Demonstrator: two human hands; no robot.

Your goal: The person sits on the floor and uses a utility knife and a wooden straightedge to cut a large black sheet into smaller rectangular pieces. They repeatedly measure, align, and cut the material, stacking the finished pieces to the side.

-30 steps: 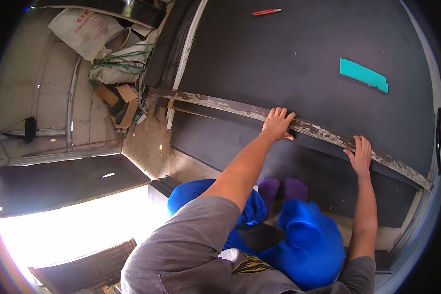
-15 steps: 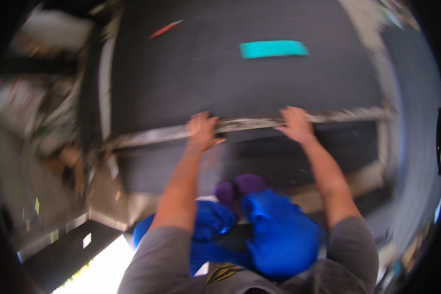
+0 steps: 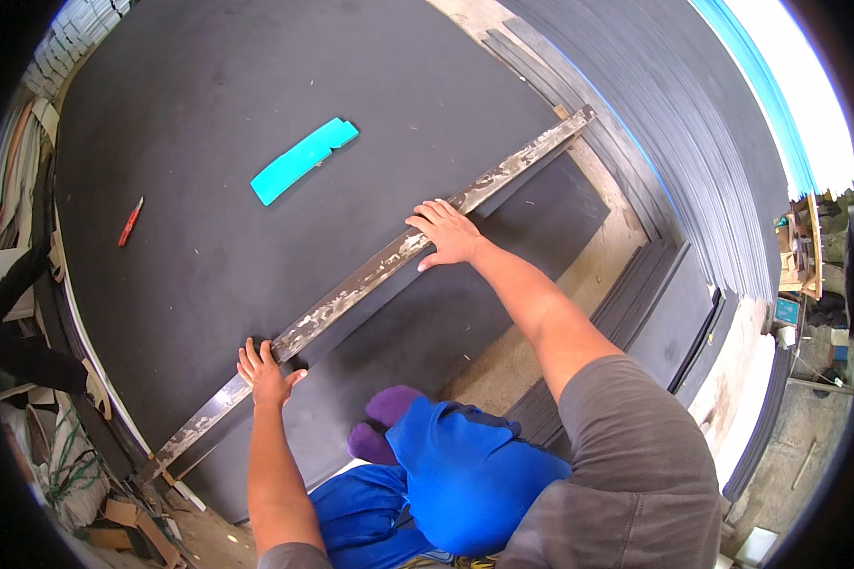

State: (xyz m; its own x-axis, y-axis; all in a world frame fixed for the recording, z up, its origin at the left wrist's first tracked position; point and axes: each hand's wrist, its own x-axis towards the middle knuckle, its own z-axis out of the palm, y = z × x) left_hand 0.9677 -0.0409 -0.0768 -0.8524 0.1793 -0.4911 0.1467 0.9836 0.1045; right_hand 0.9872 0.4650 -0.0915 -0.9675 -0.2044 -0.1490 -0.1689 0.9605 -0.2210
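Note:
A long metal straightedge (image 3: 351,284) with worn, flaking paint lies slantwise across a dark grey sheet (image 3: 209,104). My left hand (image 3: 269,379) rests on its nearer left part, fingers stretched forward and thumb apart. Farther up the bar, my right hand (image 3: 446,233) lies over it with extended fingers, thumb on the near side. Neither hand is wrapped round the bar. Beyond it on the sheet sit a turquoise strip (image 3: 299,163) with a notched edge and, to the left, a red utility knife (image 3: 131,223).
Stacked dark sheets (image 3: 655,123) rise along the right side. My blue-trousered knees (image 3: 474,474) and purple socks (image 3: 389,408) are close to the bar's near side. Cardboard scraps (image 3: 133,522) lie at lower left, below a black shape I cannot make out.
The view has turned, so the bar now runs diagonally instead of nearly level. Both hands remain on the bar. The turquoise strip and knife appear farther left.

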